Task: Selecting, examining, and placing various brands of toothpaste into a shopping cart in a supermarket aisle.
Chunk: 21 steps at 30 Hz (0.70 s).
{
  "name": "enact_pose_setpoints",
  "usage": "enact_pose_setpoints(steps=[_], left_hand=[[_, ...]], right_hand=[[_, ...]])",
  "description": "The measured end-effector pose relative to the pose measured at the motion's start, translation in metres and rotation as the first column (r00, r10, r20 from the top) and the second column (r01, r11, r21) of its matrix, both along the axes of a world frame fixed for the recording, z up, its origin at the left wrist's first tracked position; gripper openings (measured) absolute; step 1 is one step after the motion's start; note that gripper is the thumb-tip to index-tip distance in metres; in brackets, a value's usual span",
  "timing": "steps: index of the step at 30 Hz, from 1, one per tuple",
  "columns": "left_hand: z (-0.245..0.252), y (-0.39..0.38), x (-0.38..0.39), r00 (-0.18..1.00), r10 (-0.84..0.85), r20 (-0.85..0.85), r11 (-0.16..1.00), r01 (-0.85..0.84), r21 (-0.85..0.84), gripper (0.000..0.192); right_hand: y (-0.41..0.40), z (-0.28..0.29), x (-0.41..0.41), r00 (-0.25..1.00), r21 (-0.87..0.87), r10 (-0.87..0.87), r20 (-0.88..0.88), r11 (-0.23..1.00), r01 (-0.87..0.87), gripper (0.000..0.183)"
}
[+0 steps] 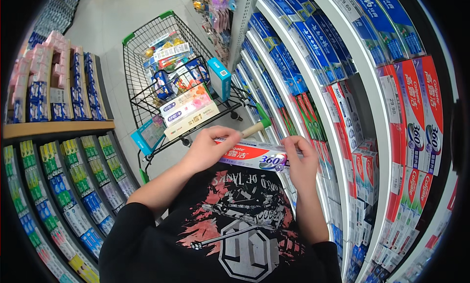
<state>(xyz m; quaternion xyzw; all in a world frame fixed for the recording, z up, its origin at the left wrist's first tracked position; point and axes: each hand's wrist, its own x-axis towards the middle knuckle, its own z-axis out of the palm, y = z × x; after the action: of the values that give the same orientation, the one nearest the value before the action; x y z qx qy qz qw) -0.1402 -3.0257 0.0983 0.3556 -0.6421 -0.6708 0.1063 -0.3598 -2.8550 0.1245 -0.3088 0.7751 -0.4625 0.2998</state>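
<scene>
A red, white and purple Colgate toothpaste box (253, 155) lies crosswise in front of my chest. At its left end my left hand (213, 145) grips it, thumb on the near face. The right end is between the thumb and fingers of my right hand (300, 158). Just beyond the box stands a black wire shopping cart (128, 68) with green corners and a handle (253, 130). Packaged goods (170, 53) lie inside the cart, with white and pink boxes (189, 110) near its handle end. Teal boxes (219, 75) sit at both sides.
On the right, curved shelves (371, 77) hold toothpaste boxes, including more red Colgate boxes (415, 110). A lower rack of toothbrush packs (79, 173) stands at the left, below a wooden-edged shelf (58, 128) of pink and blue packs. Small hanging goods (220, 19) are past the cart.
</scene>
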Motion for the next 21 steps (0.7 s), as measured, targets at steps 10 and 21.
enact_pose_setpoints(steps=[10,21], left_hand=[[-0.019,-0.061,0.059,0.963,0.028,0.267,0.996,-0.05,0.075,0.05],[-0.196,-0.144,0.138,0.834,0.484,0.266,0.833,-0.347,-0.43,0.058]], right_hand=[[-0.028,-0.098,-0.019,0.962,-0.102,0.066,0.264,0.994,-0.04,0.048],[-0.047,-0.143,0.005,0.495,0.457,0.643,-0.584,0.765,-0.455,0.072]])
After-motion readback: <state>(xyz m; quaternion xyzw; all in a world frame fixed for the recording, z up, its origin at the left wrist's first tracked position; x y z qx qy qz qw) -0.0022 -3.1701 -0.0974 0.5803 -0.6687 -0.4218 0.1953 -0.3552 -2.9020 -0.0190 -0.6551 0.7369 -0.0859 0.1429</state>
